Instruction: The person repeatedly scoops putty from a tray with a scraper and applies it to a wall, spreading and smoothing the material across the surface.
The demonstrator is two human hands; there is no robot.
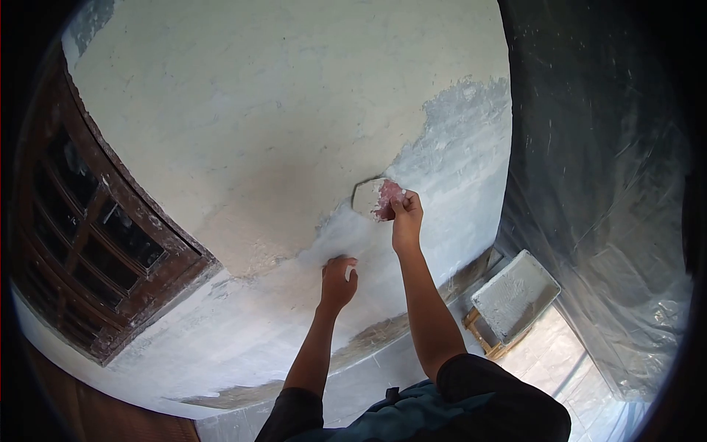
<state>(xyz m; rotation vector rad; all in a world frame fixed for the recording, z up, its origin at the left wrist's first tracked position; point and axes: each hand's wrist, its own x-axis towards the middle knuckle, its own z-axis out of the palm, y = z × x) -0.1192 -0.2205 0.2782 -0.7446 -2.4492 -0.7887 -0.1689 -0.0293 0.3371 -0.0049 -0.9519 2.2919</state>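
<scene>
My right hand (407,221) grips a putty spreader (366,200) by its reddish edge, with the thumb on the near face. The spreader's far part is coated with off-white putty and lies close against the wall (294,110). It sits on the border between a cream coat and a whiter, bluish patch. Lower and to the left, my left hand (339,281) is near the white part of the wall. Its fingers are bent, the thumb stands apart from them, and nothing shows in the gap.
At lower right a putty-smeared rectangular tray (482,298) rests on a wooden stand (480,335). Clear plastic sheeting (611,243) hangs along the right side. A brown wooden window frame (166,287) with dark panes borders the wall at left. Pale tiles (549,353) cover the floor.
</scene>
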